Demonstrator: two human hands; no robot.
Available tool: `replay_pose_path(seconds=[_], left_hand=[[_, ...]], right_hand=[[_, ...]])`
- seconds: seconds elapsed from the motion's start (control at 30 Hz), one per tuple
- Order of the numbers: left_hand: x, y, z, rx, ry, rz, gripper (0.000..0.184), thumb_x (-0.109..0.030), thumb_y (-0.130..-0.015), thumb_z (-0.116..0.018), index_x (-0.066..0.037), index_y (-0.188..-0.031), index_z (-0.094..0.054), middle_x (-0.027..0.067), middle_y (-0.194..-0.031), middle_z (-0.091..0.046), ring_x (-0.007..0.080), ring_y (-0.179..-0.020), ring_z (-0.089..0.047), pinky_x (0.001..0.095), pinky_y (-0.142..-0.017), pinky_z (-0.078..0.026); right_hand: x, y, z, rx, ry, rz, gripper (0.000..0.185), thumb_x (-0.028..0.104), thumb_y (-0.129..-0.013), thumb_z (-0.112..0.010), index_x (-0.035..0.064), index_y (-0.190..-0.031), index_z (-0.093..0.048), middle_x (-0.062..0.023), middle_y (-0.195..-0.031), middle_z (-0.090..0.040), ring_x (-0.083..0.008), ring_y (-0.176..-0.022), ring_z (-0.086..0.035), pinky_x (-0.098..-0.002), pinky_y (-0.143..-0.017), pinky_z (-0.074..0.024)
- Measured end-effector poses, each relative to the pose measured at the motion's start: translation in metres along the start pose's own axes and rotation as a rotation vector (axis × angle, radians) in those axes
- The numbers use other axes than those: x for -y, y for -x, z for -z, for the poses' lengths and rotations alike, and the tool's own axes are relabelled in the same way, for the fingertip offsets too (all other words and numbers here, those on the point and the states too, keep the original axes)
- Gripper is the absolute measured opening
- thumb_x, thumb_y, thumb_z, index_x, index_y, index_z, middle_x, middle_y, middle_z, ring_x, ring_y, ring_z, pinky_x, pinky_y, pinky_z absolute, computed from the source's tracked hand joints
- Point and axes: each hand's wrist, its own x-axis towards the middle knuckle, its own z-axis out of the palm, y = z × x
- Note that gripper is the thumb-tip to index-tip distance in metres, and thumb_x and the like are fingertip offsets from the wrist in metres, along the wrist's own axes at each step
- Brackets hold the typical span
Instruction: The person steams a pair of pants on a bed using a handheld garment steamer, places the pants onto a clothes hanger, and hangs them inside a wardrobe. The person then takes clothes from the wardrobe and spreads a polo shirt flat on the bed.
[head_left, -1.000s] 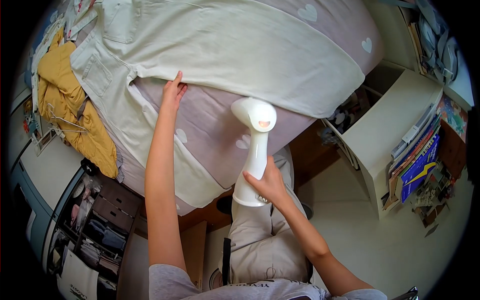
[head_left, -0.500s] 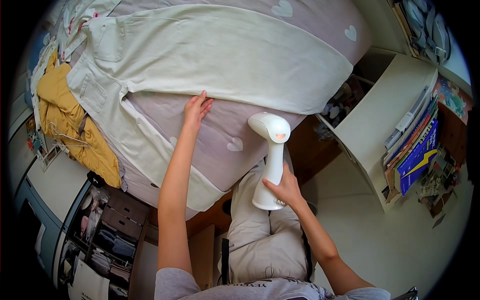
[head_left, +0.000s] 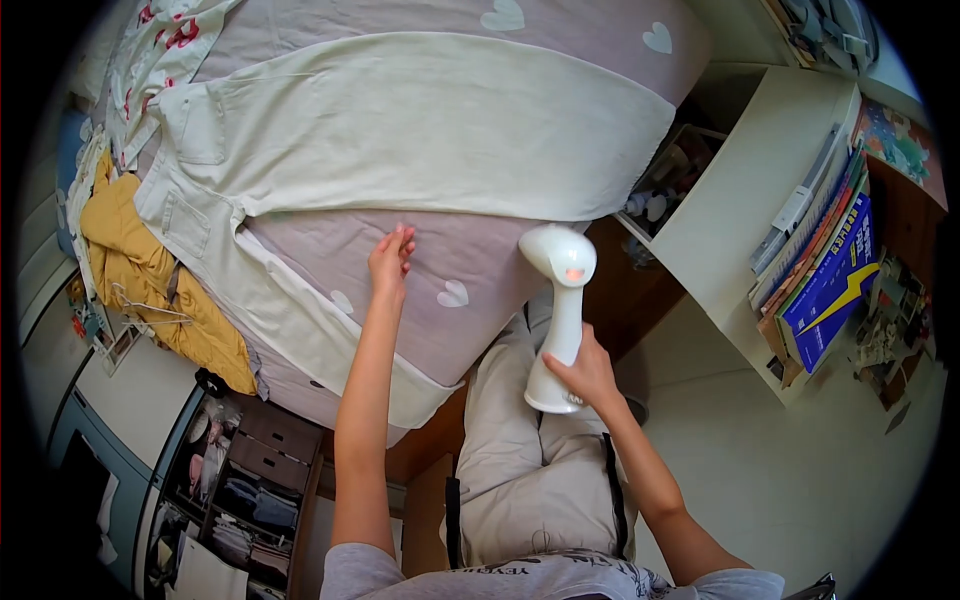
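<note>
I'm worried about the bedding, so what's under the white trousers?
The white trousers lie on a mauve, heart-patterned sheet, which shows beside them; whatever is directly beneath them is covered.

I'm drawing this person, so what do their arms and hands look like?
The bare, slim-fingered left hand and matching right hand show no gloves or rings. The long, slim, bare forearms show no watch or bracelet. Higher up come short, light-grey cloth sleeves.

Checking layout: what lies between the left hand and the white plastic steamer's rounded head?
The head view shows only mauve, heart-printed fabric bedsheet between left hand and steamer head.
</note>
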Motion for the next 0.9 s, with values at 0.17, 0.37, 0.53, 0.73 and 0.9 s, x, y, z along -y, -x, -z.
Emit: replay_pose_path(seconds=[0.17, 0.37, 0.53, 0.73, 0.9], left_hand=[[-0.005, 0.000, -0.028, 0.029, 0.166, -0.047, 0.020, -0.023, -0.080, -0.056, -0.010, -0.093, -0.053, -0.0024, -0.086, -0.060, 0.0012, -0.060, -0.051, 0.0136, -0.039, -0.029], [-0.006, 0.002, -0.059, 0.059, 0.263, 0.004, 0.014, -0.020, -0.077, -0.060, -0.014, -0.079, -0.047, -0.0062, -0.062, -0.046, 0.0002, -0.055, -0.048, 0.0140, -0.033, -0.023], [0.000, 0.004, -0.052, 0.045, 0.238, -0.030, 0.015, -0.022, -0.077, -0.059, -0.014, -0.080, -0.046, -0.0072, -0.062, -0.045, -0.0003, -0.054, -0.047, 0.0137, -0.033, -0.023], [0.009, 0.008, -0.059, 0.111, 0.255, 0.049, 0.015, -0.024, -0.079, -0.057, -0.013, -0.083, -0.047, -0.0063, -0.070, -0.051, 0.0002, -0.056, -0.049, 0.0127, -0.033, -0.025], [0.025, 0.006, -0.070, 0.112, 0.258, 0.024, 0.014, -0.023, -0.079, -0.057, -0.012, -0.082, -0.049, -0.0053, -0.073, -0.054, 0.0009, -0.057, -0.051, 0.0127, -0.034, -0.026]], right_hand=[[-0.021, 0.028, 0.004, 0.035, -0.074, -0.100, 0.062, 0.033, -0.065, -0.063, -0.0036, -0.106, -0.035, -0.0247, -0.090, -0.053, -0.0363, -0.084, -0.054, -0.0394, -0.073, -0.0431], [-0.020, 0.028, 0.014, -0.052, -0.195, -0.122, 0.063, 0.032, -0.064, -0.065, -0.0036, -0.107, -0.034, -0.0239, -0.093, -0.053, -0.0349, -0.084, -0.054, -0.0388, -0.073, -0.0429], [-0.002, 0.009, 0.024, -0.122, -0.233, -0.108, 0.065, 0.032, -0.064, -0.065, -0.0040, -0.108, -0.033, -0.0242, -0.094, -0.052, -0.0344, -0.086, -0.054, -0.0385, -0.074, -0.0428], [0.021, -0.038, 0.035, -0.218, -0.190, 0.026, 0.064, 0.032, -0.063, -0.065, -0.0037, -0.107, -0.034, -0.0232, -0.093, -0.052, -0.0350, -0.083, -0.054, -0.0389, -0.070, -0.0431], [0.045, -0.050, 0.035, -0.240, -0.140, 0.181, 0.056, 0.031, -0.061, -0.065, -0.0011, -0.099, -0.039, -0.0203, -0.086, -0.052, -0.0351, -0.077, -0.054, -0.0405, -0.064, -0.0436]])
